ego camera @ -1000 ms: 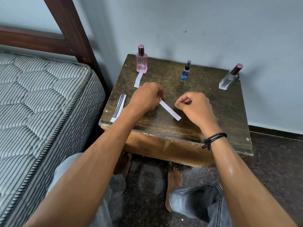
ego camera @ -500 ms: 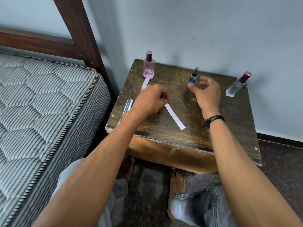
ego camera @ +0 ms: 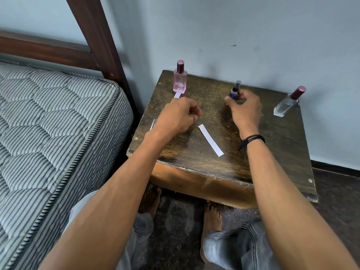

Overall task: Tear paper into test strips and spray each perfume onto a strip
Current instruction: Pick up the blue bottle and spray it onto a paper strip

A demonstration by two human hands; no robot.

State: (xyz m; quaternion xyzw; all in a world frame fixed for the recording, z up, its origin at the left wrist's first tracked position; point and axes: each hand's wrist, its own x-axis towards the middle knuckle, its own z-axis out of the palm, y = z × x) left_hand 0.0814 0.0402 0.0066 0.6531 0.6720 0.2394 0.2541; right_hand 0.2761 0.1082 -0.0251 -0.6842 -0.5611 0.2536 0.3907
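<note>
1. Nearest me, the loose paper strip (ego camera: 210, 140) lies flat near the middle of the table (ego camera: 272, 152), running from 11 o'clock down to 5 o'clock. It touches neither hand. It looks feather-light and limp, so I judge it is best pinched at one end, leaving the other end free for the spray.
2. My left hand (ego camera: 178, 115) sits at 9 o'clock of that strip, knuckles up and fingers curled under, with nothing in it that I can see. A sliver of leftover paper (ego camera: 153, 123) peeks out at its 9 o'clock.
3. Farther back, at the table's 12 o'clock, my right hand (ego camera: 244, 109) has thumb and fingertips wrapped round the lower body of the small blue bottle (ego camera: 234, 90), which stands upright. It looks slim, smooth, probably light and easy to tip. I would hold it low on the body and keep the top free for a fingertip.
4. Along the back, the pink bottle (ego camera: 179, 79) stands at 10 o'clock with another strip (ego camera: 177, 95) in front of it, and the clear bottle (ego camera: 287, 103) stands at 2 o'clock.
5. Half a second ago my right hand was only reaching, fingers spread beside the blue bottle. My left hand was at the strip's end then and is now clear of it.
</note>
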